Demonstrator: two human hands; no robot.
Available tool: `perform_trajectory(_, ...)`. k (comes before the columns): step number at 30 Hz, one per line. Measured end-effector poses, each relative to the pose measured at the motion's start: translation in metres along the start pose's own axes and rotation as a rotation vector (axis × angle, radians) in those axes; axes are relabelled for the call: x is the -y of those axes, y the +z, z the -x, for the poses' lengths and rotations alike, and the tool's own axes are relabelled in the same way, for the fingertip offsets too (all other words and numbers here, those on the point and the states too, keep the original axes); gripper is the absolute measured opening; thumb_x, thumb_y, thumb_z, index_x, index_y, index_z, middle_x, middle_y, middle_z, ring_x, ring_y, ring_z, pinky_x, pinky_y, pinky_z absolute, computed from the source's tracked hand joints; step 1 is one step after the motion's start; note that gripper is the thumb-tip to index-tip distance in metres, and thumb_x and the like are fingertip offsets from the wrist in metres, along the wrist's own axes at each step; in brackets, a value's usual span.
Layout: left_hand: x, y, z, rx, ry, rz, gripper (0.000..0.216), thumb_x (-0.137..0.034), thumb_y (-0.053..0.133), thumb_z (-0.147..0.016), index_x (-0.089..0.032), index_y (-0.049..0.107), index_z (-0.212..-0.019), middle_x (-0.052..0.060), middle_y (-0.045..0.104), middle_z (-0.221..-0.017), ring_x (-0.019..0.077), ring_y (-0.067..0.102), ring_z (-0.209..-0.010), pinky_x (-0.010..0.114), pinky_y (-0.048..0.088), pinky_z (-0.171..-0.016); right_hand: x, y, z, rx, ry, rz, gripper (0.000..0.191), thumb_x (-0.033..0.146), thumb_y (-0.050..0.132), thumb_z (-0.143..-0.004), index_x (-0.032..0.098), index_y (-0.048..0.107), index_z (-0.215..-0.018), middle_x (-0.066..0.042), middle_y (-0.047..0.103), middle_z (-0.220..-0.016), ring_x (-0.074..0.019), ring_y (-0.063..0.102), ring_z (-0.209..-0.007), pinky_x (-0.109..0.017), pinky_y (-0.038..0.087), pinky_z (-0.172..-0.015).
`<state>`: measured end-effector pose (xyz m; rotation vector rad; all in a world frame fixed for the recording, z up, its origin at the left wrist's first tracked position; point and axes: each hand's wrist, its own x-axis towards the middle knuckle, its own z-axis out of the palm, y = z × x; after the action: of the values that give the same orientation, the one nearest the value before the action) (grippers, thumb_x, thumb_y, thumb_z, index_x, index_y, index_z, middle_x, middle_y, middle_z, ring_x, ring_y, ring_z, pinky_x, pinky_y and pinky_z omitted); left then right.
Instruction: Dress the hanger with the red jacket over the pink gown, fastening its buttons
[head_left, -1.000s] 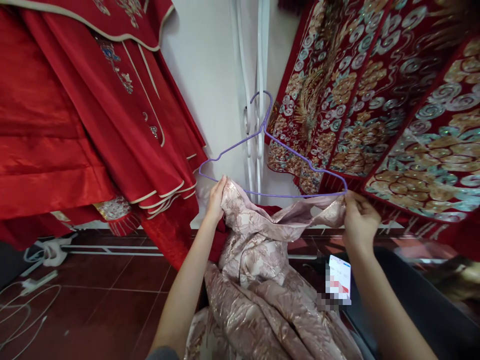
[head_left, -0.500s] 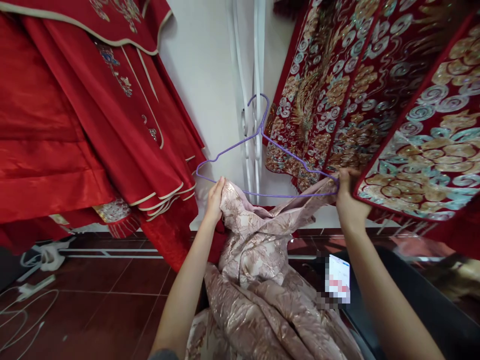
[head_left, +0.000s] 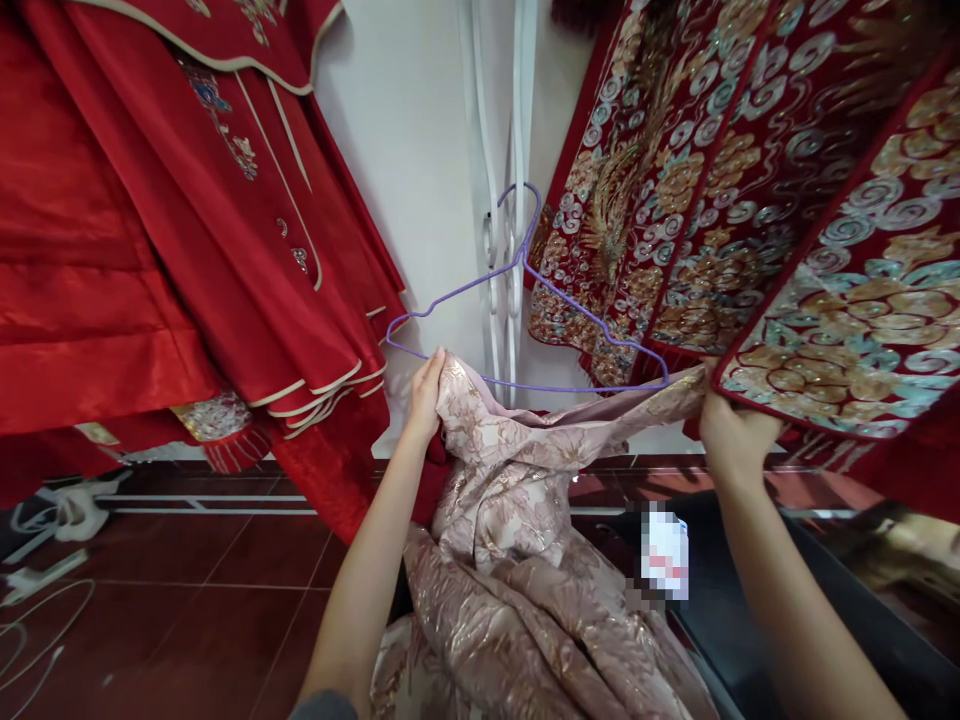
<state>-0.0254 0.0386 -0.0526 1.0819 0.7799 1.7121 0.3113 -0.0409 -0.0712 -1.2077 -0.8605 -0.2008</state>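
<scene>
One shiny pink dress (head_left: 517, 520) at six o'clock, left hand (head_left: 424, 395) gripping its eleven o'clock corner, right hand (head_left: 735, 435) gripping its two o'clock corner near sparkly red cloth (head_left: 832, 345) edges, one purple hanger (head_left: 520, 258) at its twelve, a gap of white wall (head_left: 409, 150) beyond

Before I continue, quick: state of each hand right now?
Left hand: closed, holding the shiny pink floral fabric garment.
Right hand: closed, holding the same garment's outstretched end.
</scene>
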Motion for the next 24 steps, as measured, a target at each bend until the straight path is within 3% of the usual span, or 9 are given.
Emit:
perform_trajectory(4,0.0,0.0,-0.001,0.012,-0.021,0.004,0.035,-0.051,0.074,-0.069,-0.018,0.063,-0.072,0.0,0.065,-0.073,0.014,0.061,-0.072,0.025,0.045,-0.071,0.007,0.006,-0.008,0.158,-0.095,0.166,0.03,0.045,0.053,-0.087,0.019,0.067,-0.094,-0.011,0.068,-0.105,-0.0284,0.057,-0.115,-0.045,0.029,-0.112)
perform_trajectory(9,0.005,0.009,0.004,0.002,-0.063,0.025,0.038,-0.053,0.074,-0.066,-0.017,0.063,-0.072,0.002,0.067,-0.073,0.0154,0.063,-0.073,0.025,0.046,-0.068,0.047,0.039,-0.021,0.247,-0.206,-0.085,0.027,0.041,0.054,-0.089,0.017,0.066,-0.092,-0.009,0.067,-0.091,-0.0204,0.063,-0.089,-0.034,0.048,-0.088)
perform_trajectory(13,0.007,0.016,0.014,0.032,-0.115,0.019,0.04,-0.056,0.072,-0.068,-0.017,0.064,-0.073,0.003,0.068,-0.071,0.0175,0.065,-0.07,0.027,0.047,-0.066,0.069,0.07,-0.026,0.356,-0.235,-0.087,0.022,0.039,0.057,-0.088,0.021,0.069,-0.094,-0.004,0.071,-0.093,-0.0188,0.065,-0.089,-0.032,0.047,-0.088)
perform_trajectory(16,0.002,0.015,0.021,0.062,-0.111,0.01,0.042,-0.058,0.069,-0.071,-0.017,0.066,-0.074,0.005,0.069,-0.071,0.0186,0.065,-0.069,0.028,0.047,-0.066,0.064,0.087,-0.028,0.477,-0.213,-0.112,0.021,0.038,0.058,-0.086,0.021,0.07,-0.092,-0.003,0.072,-0.093,-0.0192,0.064,-0.09,-0.031,0.046,-0.088)
perform_trajectory(20,-0.021,0.009,0.02,0.162,-0.036,-0.069,0.037,-0.053,0.066,-0.077,-0.017,0.07,-0.079,0.006,0.071,-0.079,0.0195,0.065,-0.079,0.027,0.047,-0.074,0.047,0.099,-0.029,0.657,-0.176,-0.145,0.026,0.039,0.053,-0.087,0.019,0.069,-0.094,-0.002,0.07,-0.087,-0.0186,0.062,-0.085,-0.03,0.046,-0.083)
perform_trajectory(24,-0.06,-0.012,0.007,0.238,0.158,-0.34,0.02,-0.036,0.07,-0.078,-0.017,0.071,-0.072,0.005,0.069,-0.085,0.0186,0.061,-0.09,0.024,0.043,-0.085,0.04,0.099,-0.032,0.637,-0.176,-0.129,0.026,0.039,0.051,-0.089,0.021,0.068,-0.096,-0.001,0.07,-0.087,-0.0169,0.06,-0.08,-0.028,0.045,-0.08)
